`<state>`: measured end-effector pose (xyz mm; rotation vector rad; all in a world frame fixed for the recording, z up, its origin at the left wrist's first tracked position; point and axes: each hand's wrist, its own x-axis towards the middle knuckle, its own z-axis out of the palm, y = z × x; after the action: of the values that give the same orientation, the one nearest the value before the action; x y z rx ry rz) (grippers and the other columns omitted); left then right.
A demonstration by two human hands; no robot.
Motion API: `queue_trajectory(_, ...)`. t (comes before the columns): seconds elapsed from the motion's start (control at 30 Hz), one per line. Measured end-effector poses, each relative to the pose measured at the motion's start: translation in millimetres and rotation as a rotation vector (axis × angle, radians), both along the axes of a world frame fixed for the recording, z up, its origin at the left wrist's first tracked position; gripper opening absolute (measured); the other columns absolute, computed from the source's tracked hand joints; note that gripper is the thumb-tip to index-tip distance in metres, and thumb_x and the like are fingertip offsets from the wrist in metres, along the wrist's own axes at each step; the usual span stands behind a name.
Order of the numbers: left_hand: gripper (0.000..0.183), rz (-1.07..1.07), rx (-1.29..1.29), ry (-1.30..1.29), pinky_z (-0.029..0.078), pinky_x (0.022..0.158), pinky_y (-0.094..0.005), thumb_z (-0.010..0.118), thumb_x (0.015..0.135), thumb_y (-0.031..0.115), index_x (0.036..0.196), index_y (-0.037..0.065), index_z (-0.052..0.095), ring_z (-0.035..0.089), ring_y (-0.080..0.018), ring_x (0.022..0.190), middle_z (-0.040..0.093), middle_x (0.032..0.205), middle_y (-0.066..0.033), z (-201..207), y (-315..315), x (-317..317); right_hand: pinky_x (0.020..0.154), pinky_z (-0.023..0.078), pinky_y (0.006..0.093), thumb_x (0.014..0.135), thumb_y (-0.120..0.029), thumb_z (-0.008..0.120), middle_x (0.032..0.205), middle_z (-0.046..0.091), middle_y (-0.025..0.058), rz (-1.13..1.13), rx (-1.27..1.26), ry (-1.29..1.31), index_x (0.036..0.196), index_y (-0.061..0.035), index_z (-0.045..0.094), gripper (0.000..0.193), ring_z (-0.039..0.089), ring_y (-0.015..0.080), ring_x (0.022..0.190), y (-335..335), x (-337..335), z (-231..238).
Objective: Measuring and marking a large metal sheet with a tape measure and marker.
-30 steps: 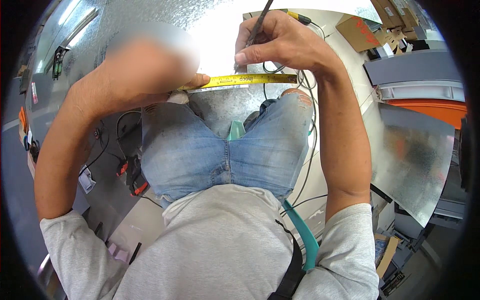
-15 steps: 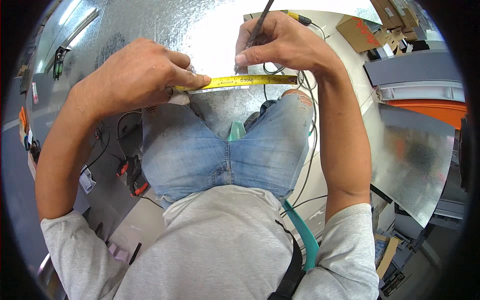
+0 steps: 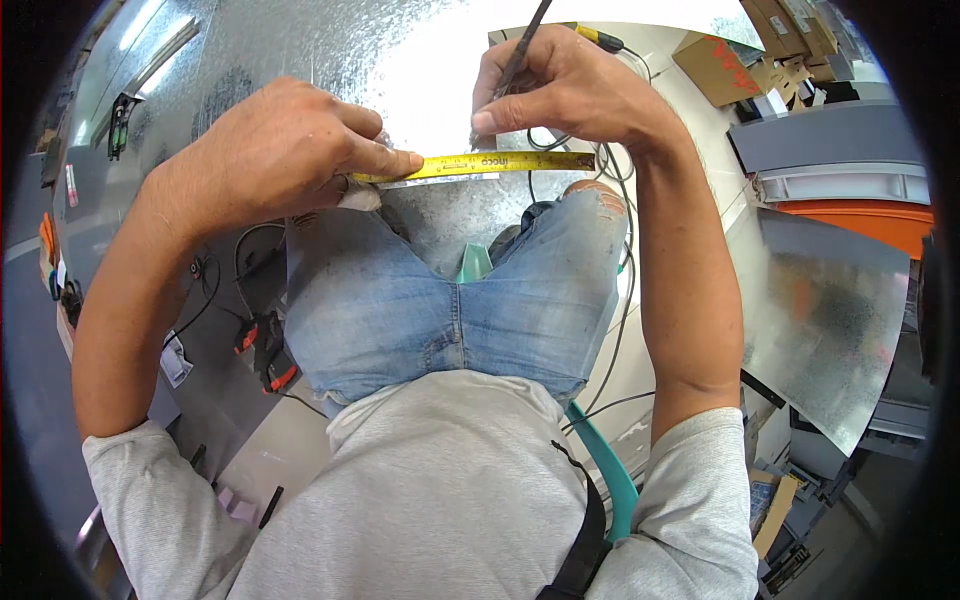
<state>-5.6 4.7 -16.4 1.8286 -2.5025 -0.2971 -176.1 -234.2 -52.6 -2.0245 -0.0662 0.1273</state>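
At upper centre, holding a flat yellow measuring tape (image 3: 520,162) in curled left hand (image 3: 275,145) and pinching a thin dark rod (image 3: 525,46) in right hand (image 3: 575,88), over a shiny grey sheet-metal surface (image 3: 270,45). Seeing also a brown cardboard box (image 3: 710,72) at upper right of the frame.

This looks like a metalworking workshop. A broad, mottled metal sheet (image 3: 290,50) shines beyond the knees, and a second sheet (image 3: 825,335) with bare grey surface and sharp corners stands out at the right. A yellow tape measure (image 3: 520,161) stretches between the hands, and the right hand (image 3: 575,90) grips a thin dark rod (image 3: 522,58). Black cables (image 3: 627,300) trail over the pale floor (image 3: 285,455), a red-and-black tool (image 3: 268,355) lies at the left, and cardboard boxes (image 3: 715,68) crowd the upper right.
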Motion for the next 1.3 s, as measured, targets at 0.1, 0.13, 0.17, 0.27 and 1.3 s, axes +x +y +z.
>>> queue_trajectory(0.1,0.048,-0.013,-0.019,0.011,0.055,0.068,-0.0399,0.079,0.079,0.010,0.125,0.023,0.079,0.071,-0.0257,0.075,0.073,0.089,-0.0043,0.4,0.0,-0.2,0.076,0.051,0.0288,0.089,-0.022,0.085,0.083,0.073,0.0033,0.009,0.018,-0.014,0.094,-0.0016,0.077,0.022,0.067,0.0123,0.080,0.2,-0.1,-0.2)
queue_trajectory(0.13,0.048,-0.003,-0.006,0.013,0.055,0.068,-0.0397,0.079,0.079,0.009,0.125,0.023,0.079,0.071,-0.0256,0.076,0.073,0.089,-0.0042,-0.1,0.3,0.0,0.076,0.051,0.0288,0.089,-0.022,0.085,0.083,0.073,0.0033,0.004,0.005,-0.014,0.094,-0.0016,0.077,0.022,0.067,0.0122,0.080,0.7,-0.3,0.8)
queue_trajectory(0.17,0.048,0.008,0.007,0.015,0.055,0.068,-0.0396,0.079,0.079,0.009,0.125,0.023,0.079,0.071,-0.0255,0.076,0.073,0.089,-0.0041,-0.4,0.6,0.3,0.076,0.051,0.0288,0.089,-0.021,0.085,0.083,0.073,0.0032,-0.001,-0.009,-0.014,0.094,-0.0016,0.077,0.022,0.067,0.0122,0.080,1.1,-0.2,1.3)
queue_trajectory(0.27,0.058,-0.005,0.070,-0.038,0.056,0.072,-0.0395,0.087,0.077,0.015,0.133,0.023,0.074,0.072,-0.0248,0.084,0.075,0.099,-0.0026,1.5,-0.2,2.1,0.076,0.051,0.0289,0.088,-0.021,0.085,0.083,0.073,0.0032,0.017,0.014,-0.028,0.094,-0.0016,0.077,0.022,0.067,0.0123,0.080,-0.9,-0.1,-0.8)
queue_trajectory(1.3,0.058,-0.002,0.085,-0.021,0.056,0.074,-0.0401,0.084,0.076,0.008,0.132,0.021,0.074,0.073,-0.0257,0.087,0.076,0.102,-0.0032,4.4,-0.5,0.4,0.075,0.051,0.0293,0.089,-0.022,0.085,0.083,0.071,0.0035,0.014,0.009,-0.009,0.094,-0.0007,0.077,0.023,0.066,0.0128,0.080,0.8,-1.4,4.2)
